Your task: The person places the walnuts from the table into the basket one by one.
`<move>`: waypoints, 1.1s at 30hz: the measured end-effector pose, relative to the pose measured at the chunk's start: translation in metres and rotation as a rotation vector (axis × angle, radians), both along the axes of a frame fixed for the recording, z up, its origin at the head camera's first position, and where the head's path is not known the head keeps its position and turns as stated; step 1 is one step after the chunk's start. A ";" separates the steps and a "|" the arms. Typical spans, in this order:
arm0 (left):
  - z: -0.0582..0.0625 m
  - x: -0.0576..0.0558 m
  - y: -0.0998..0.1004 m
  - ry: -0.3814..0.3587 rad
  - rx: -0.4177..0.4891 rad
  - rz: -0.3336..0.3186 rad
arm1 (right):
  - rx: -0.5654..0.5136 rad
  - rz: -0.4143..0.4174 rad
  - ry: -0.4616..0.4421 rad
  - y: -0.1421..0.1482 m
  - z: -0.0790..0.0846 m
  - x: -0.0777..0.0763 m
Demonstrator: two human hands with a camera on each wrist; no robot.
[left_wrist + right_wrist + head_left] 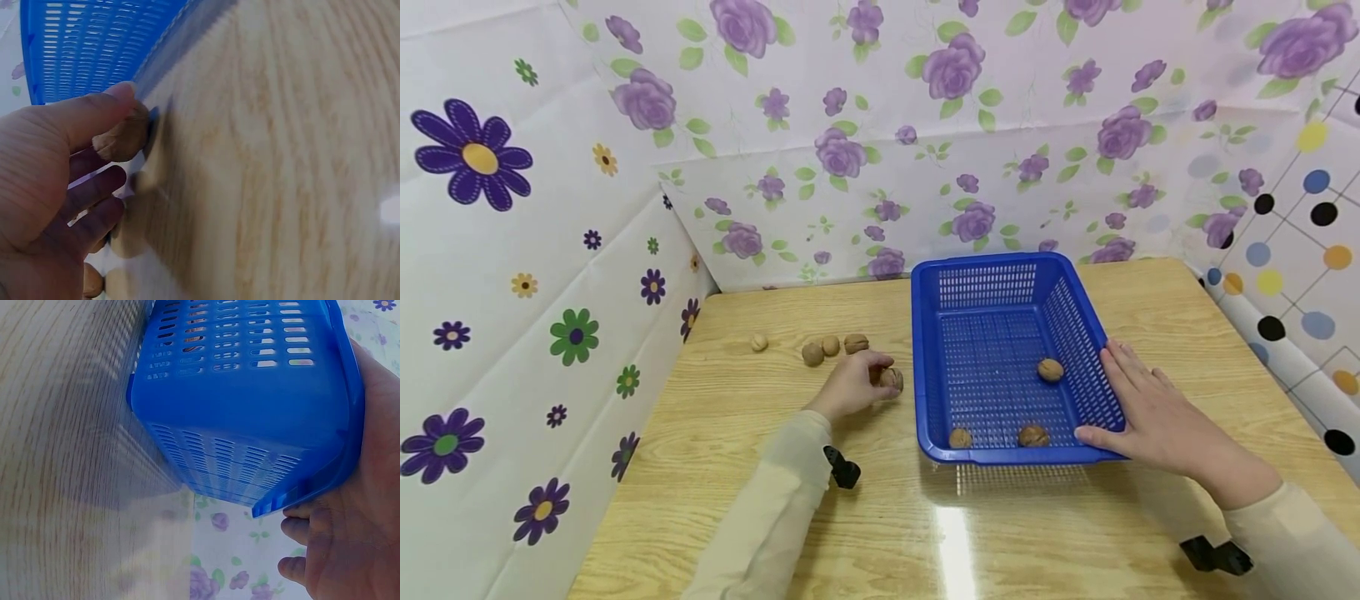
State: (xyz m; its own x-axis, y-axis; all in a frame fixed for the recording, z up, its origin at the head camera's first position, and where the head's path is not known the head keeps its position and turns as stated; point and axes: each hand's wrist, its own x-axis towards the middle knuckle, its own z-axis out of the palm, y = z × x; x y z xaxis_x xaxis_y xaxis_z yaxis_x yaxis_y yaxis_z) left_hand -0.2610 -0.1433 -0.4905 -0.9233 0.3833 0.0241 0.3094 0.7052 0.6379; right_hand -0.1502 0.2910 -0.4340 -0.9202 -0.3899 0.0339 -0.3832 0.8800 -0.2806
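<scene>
1. The left hand grasps one walnut between thumb and fingers, just outside the left wall of the blue basket.

2. The left wrist view is dim, so I cannot fairly tell whether this walnut touches the wooden table or is slightly raised.

3. The right hand lies at the basket's near right corner, its fingers extended along the right side and its thumb over the near rim; it is not clenched.

4. Left of the held walnut and a little farther off, three walnuts sit close together, with a single walnut well to their left.

5. Inside the basket, one walnut rests towards the right wall, another by the near wall, and a third in the near left corner.

6. For a sound hold, I would keep thumb and fingers on opposite sides of the shell, since a round nut probably rolls if pressed off-centre.

7. Light, even pressure from the right palm should steady the basket without tipping its rim.
</scene>
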 end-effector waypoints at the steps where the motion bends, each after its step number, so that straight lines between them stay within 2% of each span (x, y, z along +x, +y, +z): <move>1: -0.001 0.000 0.001 0.006 -0.004 -0.003 | 0.000 0.000 0.000 0.000 0.000 0.000; 12: -0.007 -0.001 0.005 0.090 -0.045 -0.033 | -0.001 -0.001 0.001 0.000 0.000 0.000; 21: -0.006 0.003 0.004 0.096 -0.043 -0.021 | 0.007 -0.004 -0.007 -0.001 0.000 0.001; 25: -0.001 0.005 0.002 0.104 -0.039 -0.010 | 0.004 -0.005 -0.012 -0.001 0.001 0.001; 33: 0.022 0.009 0.003 0.129 0.026 0.009 | -0.006 -0.008 -0.004 -0.001 0.000 0.001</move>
